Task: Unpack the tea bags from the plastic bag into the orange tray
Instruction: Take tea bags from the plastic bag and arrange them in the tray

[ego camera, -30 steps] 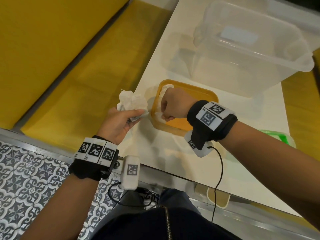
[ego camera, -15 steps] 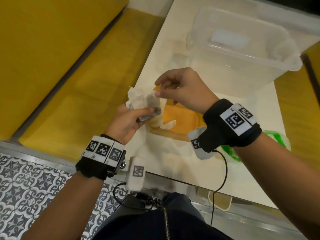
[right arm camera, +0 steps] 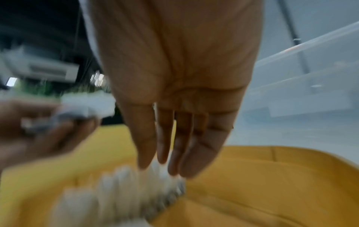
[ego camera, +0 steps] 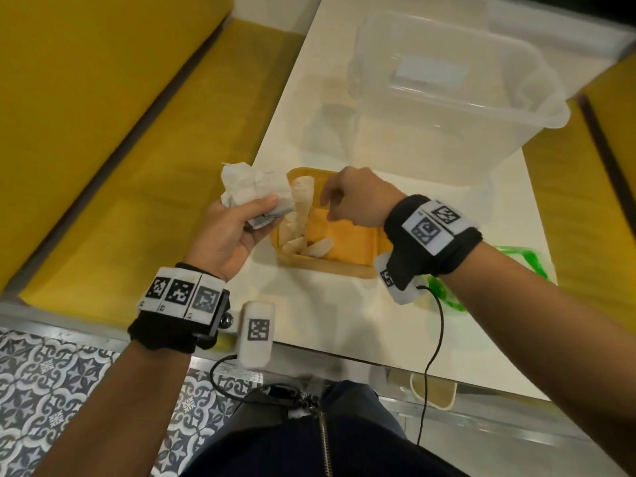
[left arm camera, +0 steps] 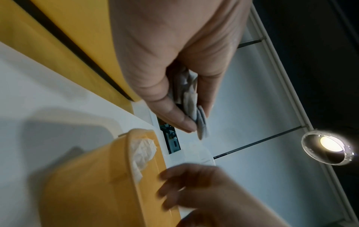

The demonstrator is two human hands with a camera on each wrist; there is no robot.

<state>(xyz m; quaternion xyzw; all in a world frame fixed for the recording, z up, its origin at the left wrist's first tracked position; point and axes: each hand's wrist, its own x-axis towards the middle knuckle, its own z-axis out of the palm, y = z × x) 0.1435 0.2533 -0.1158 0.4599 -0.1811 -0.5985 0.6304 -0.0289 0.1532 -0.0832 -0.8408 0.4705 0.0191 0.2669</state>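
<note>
Left of centre in the head view, my left hand grips a crumpled bundle of tea bags just beside the orange tray. My right hand hovers over the tray's far end, fingers relaxed, holding nothing. Several loose tea bags lie along the tray's left side on the white counter; clear tub at upper right.

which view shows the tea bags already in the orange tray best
The head view: it looks down into the orange tray and shows the tea bags lined along its left side, fairly sharp. The left wrist view catches only a bit of them over the rim. The right wrist view shows the row close up, but badly blurred.
</note>
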